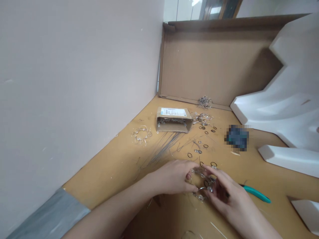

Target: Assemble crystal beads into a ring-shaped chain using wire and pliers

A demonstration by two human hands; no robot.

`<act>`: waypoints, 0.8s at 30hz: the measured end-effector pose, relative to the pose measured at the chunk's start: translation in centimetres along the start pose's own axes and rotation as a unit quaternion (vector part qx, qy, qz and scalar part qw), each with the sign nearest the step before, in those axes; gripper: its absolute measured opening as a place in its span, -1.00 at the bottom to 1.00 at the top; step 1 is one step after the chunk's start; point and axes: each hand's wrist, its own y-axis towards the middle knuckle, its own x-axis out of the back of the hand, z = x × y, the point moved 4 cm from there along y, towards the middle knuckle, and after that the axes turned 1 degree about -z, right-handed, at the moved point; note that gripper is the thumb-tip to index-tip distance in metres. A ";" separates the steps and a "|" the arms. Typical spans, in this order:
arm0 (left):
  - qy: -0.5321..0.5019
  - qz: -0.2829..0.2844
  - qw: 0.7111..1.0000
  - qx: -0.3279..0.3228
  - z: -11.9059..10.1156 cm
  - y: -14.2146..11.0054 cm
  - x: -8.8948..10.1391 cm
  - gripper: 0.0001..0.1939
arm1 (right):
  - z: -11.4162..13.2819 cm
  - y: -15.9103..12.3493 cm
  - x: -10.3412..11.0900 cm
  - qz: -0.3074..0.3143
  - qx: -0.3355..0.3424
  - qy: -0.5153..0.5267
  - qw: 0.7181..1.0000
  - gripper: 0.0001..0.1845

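My left hand [174,177] and my right hand [228,196] meet low in the middle of the brown table [114,166]. Between their pinched fingers is a small piece of clear beads and wire [203,184], gripped from both sides. Small dark rings [199,147] lie scattered just beyond the hands. Thin straight wires [161,147] lie on the table behind my left hand.
A small open cardboard box [173,119] with a label lies farther back. Finished bead pieces [141,134] and a bead pile [204,101] sit near it. Teal-handled pliers [256,193] lie right of my right hand. White foam blocks [281,99] stand right, a cardboard wall [211,63] behind.
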 end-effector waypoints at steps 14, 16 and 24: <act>-0.014 -0.026 0.999 -0.023 -1.5 0.0 -1.2 -0.52 | 1.8 -0.8 0.5 -0.075 -0.041 -0.200 0.976 -0.31; -0.011 -0.022 0.999 -0.041 -1.6 0.0 -1.4 -0.47 | 1.8 -0.8 0.6 -0.081 -0.032 -0.209 0.974 -0.32; 0.051 -0.046 0.995 -0.075 -2.2 0.0 -1.8 -0.58 | 2.7 -1.1 0.4 -0.130 -0.035 -0.169 0.976 -0.40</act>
